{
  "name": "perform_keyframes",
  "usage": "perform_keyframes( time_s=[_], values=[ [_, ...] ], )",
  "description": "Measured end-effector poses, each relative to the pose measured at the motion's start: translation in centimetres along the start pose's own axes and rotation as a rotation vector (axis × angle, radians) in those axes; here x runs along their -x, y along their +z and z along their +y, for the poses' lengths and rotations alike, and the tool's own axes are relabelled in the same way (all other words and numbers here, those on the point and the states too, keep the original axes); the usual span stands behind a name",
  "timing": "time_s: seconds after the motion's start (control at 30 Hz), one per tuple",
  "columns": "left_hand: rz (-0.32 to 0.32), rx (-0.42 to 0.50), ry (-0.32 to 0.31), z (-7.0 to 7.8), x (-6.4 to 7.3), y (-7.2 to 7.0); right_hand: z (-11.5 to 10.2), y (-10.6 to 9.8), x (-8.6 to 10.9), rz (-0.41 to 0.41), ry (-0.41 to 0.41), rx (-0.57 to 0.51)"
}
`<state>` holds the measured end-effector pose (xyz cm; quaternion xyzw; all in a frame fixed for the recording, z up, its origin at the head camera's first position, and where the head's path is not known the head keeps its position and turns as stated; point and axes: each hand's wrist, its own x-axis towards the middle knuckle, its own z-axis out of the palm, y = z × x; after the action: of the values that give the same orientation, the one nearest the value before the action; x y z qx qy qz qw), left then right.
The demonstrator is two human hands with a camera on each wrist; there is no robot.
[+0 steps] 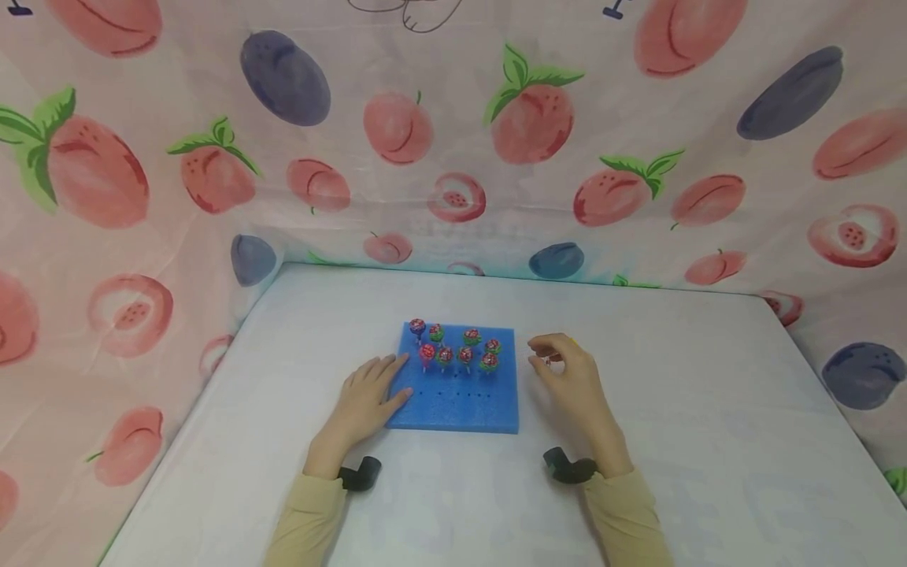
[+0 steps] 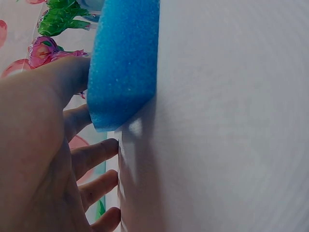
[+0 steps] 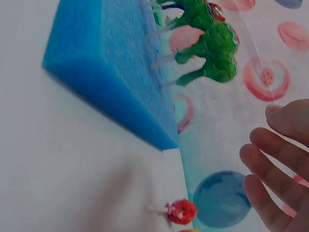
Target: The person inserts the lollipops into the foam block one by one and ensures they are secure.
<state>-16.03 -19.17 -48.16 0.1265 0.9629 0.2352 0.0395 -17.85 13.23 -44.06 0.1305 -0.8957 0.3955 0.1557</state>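
A blue foam board [image 1: 468,411] lies on the white table, with several wrapped lollipops [image 1: 465,356] standing upright by their sticks in its back half. My left hand [image 1: 364,400] rests on the board's left side, thumb and index finger over its edge; in the left wrist view the other fingers [image 2: 99,189] are spread with their tips down at the table. To the right of the board is my right hand [image 1: 570,376], fingers loosely bent and nothing held in the right wrist view. Past it a red-wrapped lollipop [image 3: 181,211] lies on the table, mostly hidden by the hand in the head view.
Rows of small holes [image 1: 459,394] show in the front half of the board. An orange bit [image 3: 189,231] peeks in beside the loose lollipop. Fruit-printed cloth [image 1: 397,197] hangs behind and beside the white table [image 1: 708,409].
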Motion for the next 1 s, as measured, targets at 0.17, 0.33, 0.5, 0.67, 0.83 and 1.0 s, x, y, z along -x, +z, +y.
perform_keyframes(
  time_s=[0.17, 0.33, 0.5, 0.67, 0.83, 1.0],
  values=[
    [0.013, 0.006, -0.004, -0.2, 0.1, -0.1, 1.2, -0.5, -0.2, 0.033, 0.000, -0.023],
    [0.015, 0.011, -0.004, -0.3, 0.1, 0.1, 2.4, -1.3, 0.1, 0.035, 0.038, -0.083],
    [0.012, 0.021, -0.005, 0.0, 0.1, 0.0, 3.8, -2.3, 0.0, 0.036, 0.076, -0.067],
    [0.002, 0.014, -0.011, 0.1, 0.1, 0.0, 4.9, -3.5, -0.5, 0.019, 0.087, -0.022],
    [0.007, 0.020, -0.009, 0.1, 0.1, 0.0, 5.8, -4.3, -1.1, -0.025, 0.083, 0.031],
    [0.002, 0.021, -0.012, 0.1, 0.1, 0.0, 6.6, -4.9, -1.8, -0.095, 0.089, 0.076]
  ],
)
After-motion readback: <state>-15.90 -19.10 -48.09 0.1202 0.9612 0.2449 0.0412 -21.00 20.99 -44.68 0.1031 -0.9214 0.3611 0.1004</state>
